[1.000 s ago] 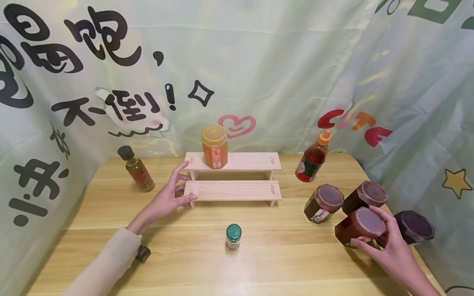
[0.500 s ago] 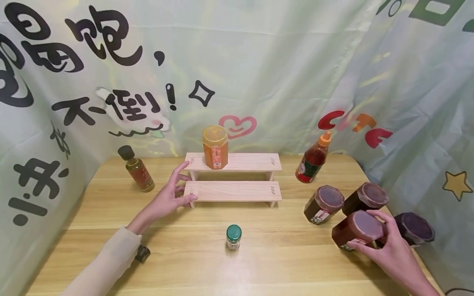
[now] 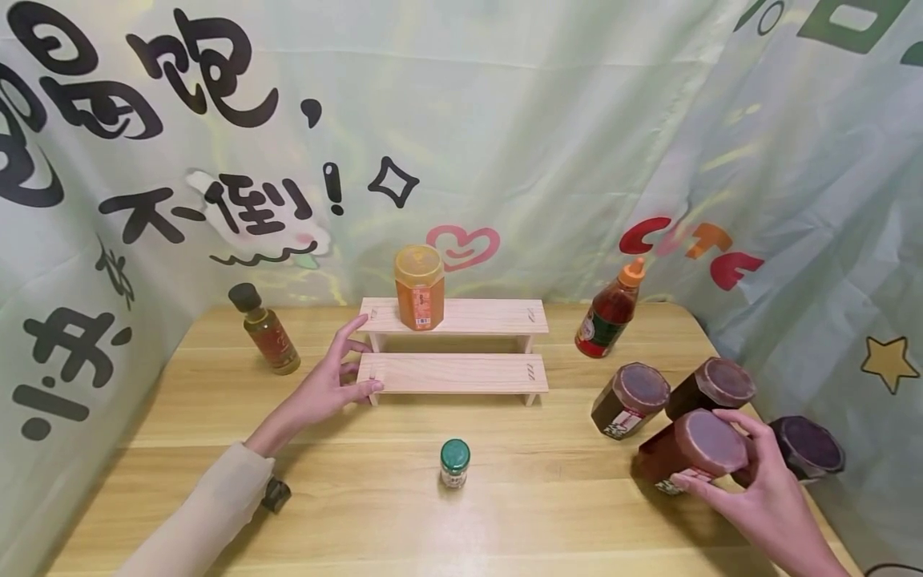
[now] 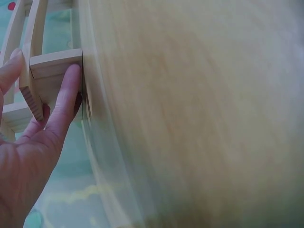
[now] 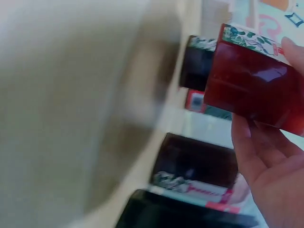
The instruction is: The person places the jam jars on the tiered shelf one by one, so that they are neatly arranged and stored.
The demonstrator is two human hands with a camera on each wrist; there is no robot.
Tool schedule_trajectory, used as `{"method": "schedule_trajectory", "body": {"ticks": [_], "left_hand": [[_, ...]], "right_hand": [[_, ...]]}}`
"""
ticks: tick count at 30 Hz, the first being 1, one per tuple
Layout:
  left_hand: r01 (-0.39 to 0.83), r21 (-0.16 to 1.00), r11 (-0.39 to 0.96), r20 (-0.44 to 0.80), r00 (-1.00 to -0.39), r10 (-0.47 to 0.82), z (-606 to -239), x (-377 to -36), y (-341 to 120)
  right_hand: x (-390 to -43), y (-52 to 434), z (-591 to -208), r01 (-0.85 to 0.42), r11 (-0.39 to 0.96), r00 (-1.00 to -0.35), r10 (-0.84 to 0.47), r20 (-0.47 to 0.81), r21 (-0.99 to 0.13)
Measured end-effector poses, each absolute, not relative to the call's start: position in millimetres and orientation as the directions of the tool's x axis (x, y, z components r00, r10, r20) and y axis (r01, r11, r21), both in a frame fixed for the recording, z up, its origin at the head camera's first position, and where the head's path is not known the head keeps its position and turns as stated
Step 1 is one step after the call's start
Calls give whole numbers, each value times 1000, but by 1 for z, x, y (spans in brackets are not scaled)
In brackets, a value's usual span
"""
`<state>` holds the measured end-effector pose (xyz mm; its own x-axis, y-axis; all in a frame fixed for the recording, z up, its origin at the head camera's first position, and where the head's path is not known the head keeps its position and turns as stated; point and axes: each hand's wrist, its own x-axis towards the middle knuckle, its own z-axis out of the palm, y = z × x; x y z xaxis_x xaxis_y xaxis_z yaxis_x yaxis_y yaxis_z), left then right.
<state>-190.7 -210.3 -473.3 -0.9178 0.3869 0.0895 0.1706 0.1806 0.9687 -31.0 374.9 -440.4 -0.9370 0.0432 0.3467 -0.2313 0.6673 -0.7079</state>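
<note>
In the head view my right hand (image 3: 763, 481) holds a red-brown jar (image 3: 674, 453), gripping it near its lid with the thumb on the front side. The jar leans, base to the left, and its shadow falls on the table. The right wrist view shows the jar's base (image 5: 251, 85) raised off the tabletop, fingers beneath its side. On the left, my left hand (image 3: 337, 381) grips the end of a two-tier wooden shelf (image 3: 454, 373), thumb on the lower step. Its fingers (image 4: 64, 102) reach the shelf's leg in the left wrist view. An amber jar (image 3: 420, 300) stands on the upper step.
Dark jars (image 3: 630, 405) stand beside and behind the held one. A red sauce bottle (image 3: 606, 316) is behind them. One small green-capped shaker (image 3: 455, 463) stands front centre; an oil bottle (image 3: 270, 340) is at left. Cloth (image 3: 548, 144) hangs around the table.
The red-brown jar has shifted slightly left in my right hand, and its base has swung left into a greater tilt. My left hand and the shelf have stayed put.
</note>
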Motion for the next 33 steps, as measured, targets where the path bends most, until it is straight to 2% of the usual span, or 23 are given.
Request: {"method": "schedule_trajectory", "body": {"ticks": [9,17,27,33], "left_hand": [[200,955,219,105,-918,382,-473,-191,-210],[187,963,193,101,-918,385,-475,-190,-209],[197,959,202,108,-918,382,-474,-190,-211],[208,951,229,109,-918,381,-474,-191,-212]], "right_hand": [[-33,359,-407,-259,666,-940,-8,341,-700],[-39,339,-384,-311,658,-926,-48,374,-686],[-62,318,-361,-377,654,-903,-103,416,-656],[-82,304,-355,-399,606,-905,-137,404,-688]]}}
